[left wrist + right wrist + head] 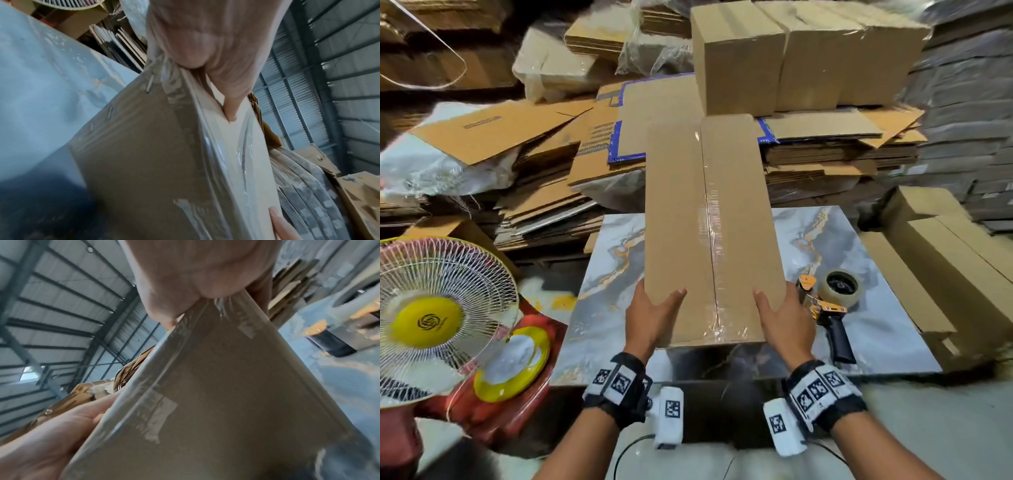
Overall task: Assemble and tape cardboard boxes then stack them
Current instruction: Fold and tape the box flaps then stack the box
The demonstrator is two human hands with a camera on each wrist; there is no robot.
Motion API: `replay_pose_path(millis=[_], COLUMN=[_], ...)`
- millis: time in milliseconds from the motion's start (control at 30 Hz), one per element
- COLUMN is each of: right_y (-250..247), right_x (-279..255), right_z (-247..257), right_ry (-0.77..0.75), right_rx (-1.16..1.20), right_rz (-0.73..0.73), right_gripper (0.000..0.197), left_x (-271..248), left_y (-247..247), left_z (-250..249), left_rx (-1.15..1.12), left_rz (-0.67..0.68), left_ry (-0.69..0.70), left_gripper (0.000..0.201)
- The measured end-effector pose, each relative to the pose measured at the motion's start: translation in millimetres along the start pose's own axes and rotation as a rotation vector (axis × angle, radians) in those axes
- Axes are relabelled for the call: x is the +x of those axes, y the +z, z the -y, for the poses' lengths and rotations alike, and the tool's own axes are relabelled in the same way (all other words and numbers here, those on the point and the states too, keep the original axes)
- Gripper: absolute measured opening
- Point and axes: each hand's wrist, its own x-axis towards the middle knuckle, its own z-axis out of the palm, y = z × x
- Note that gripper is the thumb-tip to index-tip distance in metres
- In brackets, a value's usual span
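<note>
Dim, even light; glare on the tape (714,219) past my fingertips, edges bowed, both wrist views smeared.

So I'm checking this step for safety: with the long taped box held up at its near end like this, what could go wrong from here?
1. Both hands, left hand and right hand, grip only the near end of the long box, so the far end may sag or swing.
2. That far end reaches toward the stacked boxes and could knock them.
3. The tape dispenser lies beside the right hand; a sideways swing could sweep it off the table.
</note>
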Motion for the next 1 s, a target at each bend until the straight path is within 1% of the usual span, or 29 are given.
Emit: replay_pose_path(millis=[133, 200, 267, 333, 367, 400, 467, 533, 633, 700, 767, 833, 900, 1000], right_y=[-4, -15, -31, -51, -61, -72, -94, -121, -160, -178, -186, -187, -185, -173], right_x=[-14, -12, -4, 10, 20, 30, 53, 74, 103, 119, 135, 150, 165, 195], right_z=[-4, 8, 26, 48, 59, 71, 95, 122, 161, 183, 199, 213, 231, 265], right_ry=[-0.02, -0.064, -0.136, -0.222, -0.279, -0.343, -0.473, -0.597, -0.723, -0.781, -0.818, -0.855, -0.894, -0.934], right_rx=[0.089, 0.133, 0.203, 0.272, 0.305, 0.337, 0.361, 0.332, 0.249, 0.153, 0.083, 0.102, 0.148, 0.152], right_rz=[-0.015, -0.033, -0.033, -0.001, 0.021, 0.047, 0.085, 0.094, 0.128, 0.123, 0.089, 0.066, 0.048, 0.006], right_gripper=[0.084, 0.079, 0.072, 0.075, 0.082, 0.091, 0.114, 0.132, 0.147, 0.146, 0.139, 0.135, 0.136, 0.138], left_x=[-16, -12, -3, 10, 18, 26, 40, 53, 64, 70, 74, 82, 95, 128], left_y=[-4, -8, -13, -21, -25, -31, -43, -56, -74, -83, -89, -94, -101, -112], left_z=[-2, -13, -32, -56, -70, -85, -121, -162, -221, -251, -275, -293, -306, -321], left_rx=[-0.047, -0.061, -0.116, -0.154, -0.173, -0.203, -0.278, -0.325, -0.34, -0.367, -0.395, -0.404, -0.403, -0.41], left_rz=[-0.025, -0.046, -0.073, -0.114, -0.13, -0.135, -0.117, -0.086, -0.062, -0.065, -0.073, -0.091, -0.128, -0.171], left_ry=[0.028, 0.06, 0.099, 0.151, 0.179, 0.21, 0.267, 0.329, 0.423, 0.486, 0.522, 0.564, 0.6, 0.628], left_gripper=[0.076, 0.077, 0.067, 0.058, 0.061, 0.069, 0.082, 0.082, 0.072, 0.072, 0.069, 0.062, 0.058, 0.058])
